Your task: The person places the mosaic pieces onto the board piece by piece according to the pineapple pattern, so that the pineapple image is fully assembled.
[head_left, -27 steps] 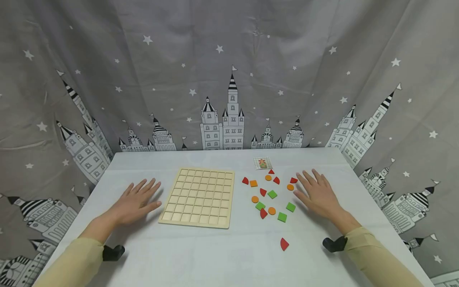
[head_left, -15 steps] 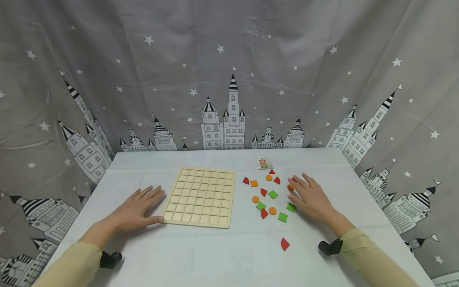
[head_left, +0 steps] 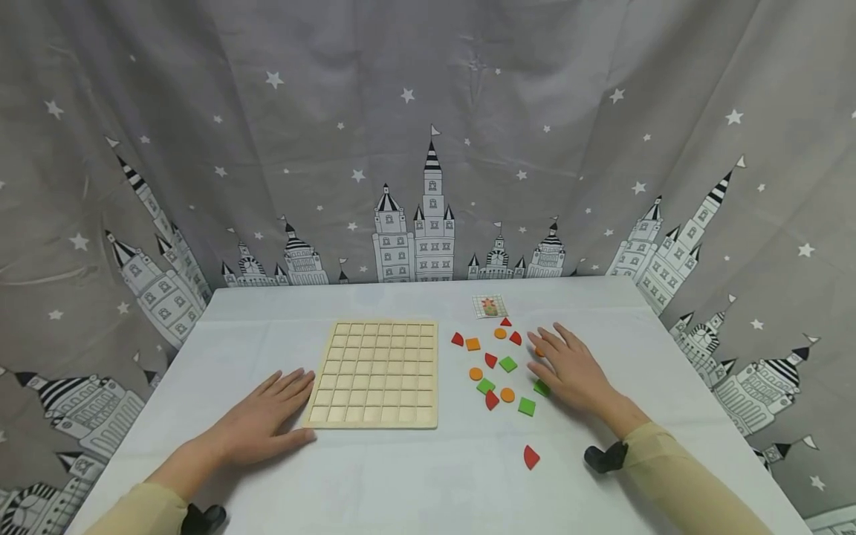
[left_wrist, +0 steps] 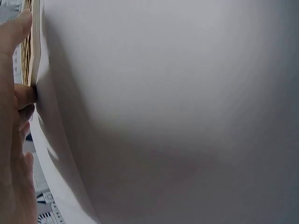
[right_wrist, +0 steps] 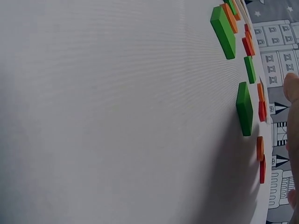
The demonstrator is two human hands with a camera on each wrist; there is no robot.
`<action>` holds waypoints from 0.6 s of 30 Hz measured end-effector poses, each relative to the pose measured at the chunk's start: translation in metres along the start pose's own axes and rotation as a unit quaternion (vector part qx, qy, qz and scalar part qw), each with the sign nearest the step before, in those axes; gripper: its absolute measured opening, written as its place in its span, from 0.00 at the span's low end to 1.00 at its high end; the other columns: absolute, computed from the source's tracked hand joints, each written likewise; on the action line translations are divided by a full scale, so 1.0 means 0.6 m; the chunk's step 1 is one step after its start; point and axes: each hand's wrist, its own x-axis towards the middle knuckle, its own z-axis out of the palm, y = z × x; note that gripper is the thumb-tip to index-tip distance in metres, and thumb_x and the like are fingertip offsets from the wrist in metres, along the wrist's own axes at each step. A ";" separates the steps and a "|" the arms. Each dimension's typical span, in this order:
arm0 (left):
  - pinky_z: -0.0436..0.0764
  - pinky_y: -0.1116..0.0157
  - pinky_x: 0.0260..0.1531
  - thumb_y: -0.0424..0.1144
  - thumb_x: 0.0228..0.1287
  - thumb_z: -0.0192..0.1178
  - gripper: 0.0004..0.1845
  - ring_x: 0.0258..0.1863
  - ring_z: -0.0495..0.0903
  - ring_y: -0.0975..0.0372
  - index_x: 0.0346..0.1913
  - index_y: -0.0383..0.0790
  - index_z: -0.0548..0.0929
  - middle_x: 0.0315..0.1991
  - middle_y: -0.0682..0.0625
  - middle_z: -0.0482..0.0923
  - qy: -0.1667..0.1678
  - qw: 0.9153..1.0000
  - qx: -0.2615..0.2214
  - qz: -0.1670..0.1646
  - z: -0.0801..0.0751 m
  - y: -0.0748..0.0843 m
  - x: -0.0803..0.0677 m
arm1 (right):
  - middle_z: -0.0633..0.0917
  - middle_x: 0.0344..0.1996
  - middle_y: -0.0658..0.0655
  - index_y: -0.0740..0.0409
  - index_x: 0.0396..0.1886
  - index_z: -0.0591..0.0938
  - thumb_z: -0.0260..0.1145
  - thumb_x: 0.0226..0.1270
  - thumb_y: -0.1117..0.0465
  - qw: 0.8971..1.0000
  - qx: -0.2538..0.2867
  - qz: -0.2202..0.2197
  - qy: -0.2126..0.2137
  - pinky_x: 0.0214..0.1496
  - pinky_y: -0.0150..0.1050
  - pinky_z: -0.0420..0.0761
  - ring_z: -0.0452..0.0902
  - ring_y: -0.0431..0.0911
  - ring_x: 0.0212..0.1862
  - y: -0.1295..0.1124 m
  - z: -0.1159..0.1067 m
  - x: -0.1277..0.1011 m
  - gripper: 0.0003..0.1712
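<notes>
A pale wooden grid board (head_left: 374, 375) lies flat on the white table, left of centre. My left hand (head_left: 257, 425), fingers straight, rests against its left edge, with the thumb by the near left corner. From the left wrist, a finger (left_wrist: 25, 94) meets the board's side (left_wrist: 35, 42). My right hand (head_left: 576, 374) hovers palm down, fingers spread and holding nothing, over the right side of the scattered pieces. Under it an orange disc (head_left: 539, 352) and a green square (head_left: 541, 388) are partly covered. The right wrist view shows the green square (right_wrist: 244, 109) below the hand.
Several red quarter-circles, such as one nearest me (head_left: 531, 457), orange discs (head_left: 507, 395) and green squares (head_left: 527, 406) lie right of the board, beside an orange square (head_left: 472, 344). Behind them lies a small picture card (head_left: 490, 306). A grey castle-print curtain (head_left: 428, 74) hangs behind the table.
My left hand has moved nearer and to the right against the board, which has turned to sit squarer to me. My right hand has drifted left over the pieces, covering a red one.
</notes>
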 end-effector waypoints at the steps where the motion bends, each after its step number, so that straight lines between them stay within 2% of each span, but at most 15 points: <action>1: 0.50 0.45 0.77 0.74 0.68 0.49 0.50 0.78 0.55 0.46 0.76 0.34 0.66 0.78 0.44 0.60 0.001 1.000 -0.001 0.003 0.000 0.003 0.000 | 0.65 0.77 0.61 0.52 0.80 0.64 0.60 0.76 0.41 1.000 0.002 0.002 -0.002 0.79 0.65 0.51 0.46 0.63 0.80 -0.001 -0.001 0.003 0.39; 4: 0.52 0.44 0.77 0.74 0.66 0.51 0.49 0.77 0.58 0.46 0.74 0.36 0.69 0.77 0.44 0.63 0.012 1.000 -0.014 0.005 -0.001 0.009 0.001 | 0.65 0.77 0.62 0.53 0.80 0.64 0.60 0.77 0.42 1.000 0.012 0.007 -0.008 0.78 0.66 0.51 0.45 0.63 0.80 -0.002 -0.004 0.014 0.39; 9: 0.55 0.41 0.75 0.74 0.60 0.60 0.49 0.75 0.60 0.42 0.73 0.38 0.73 0.75 0.43 0.67 0.036 0.998 -0.057 -0.021 -0.005 0.005 0.011 | 0.65 0.77 0.63 0.53 0.80 0.62 0.61 0.76 0.43 0.999 0.041 0.018 -0.015 0.79 0.66 0.49 0.45 0.64 0.80 0.001 -0.011 0.038 0.40; 13: 0.52 0.39 0.75 0.75 0.59 0.60 0.52 0.76 0.57 0.40 0.75 0.41 0.69 0.77 0.40 0.63 0.021 0.997 -0.071 -0.034 -0.003 -0.004 0.018 | 0.68 0.75 0.62 0.50 0.80 0.62 0.62 0.76 0.45 0.996 0.080 0.034 -0.021 0.79 0.66 0.50 0.46 0.63 0.80 0.005 -0.013 0.060 0.40; 18: 0.49 0.38 0.75 0.72 0.61 0.60 0.48 0.77 0.53 0.40 0.77 0.47 0.67 0.79 0.40 0.58 0.006 0.995 -0.095 -0.038 0.001 -0.016 0.023 | 0.71 0.73 0.62 0.50 0.79 0.65 0.63 0.76 0.50 0.991 0.116 0.049 -0.037 0.77 0.65 0.56 0.54 0.63 0.77 0.010 -0.019 0.089 0.36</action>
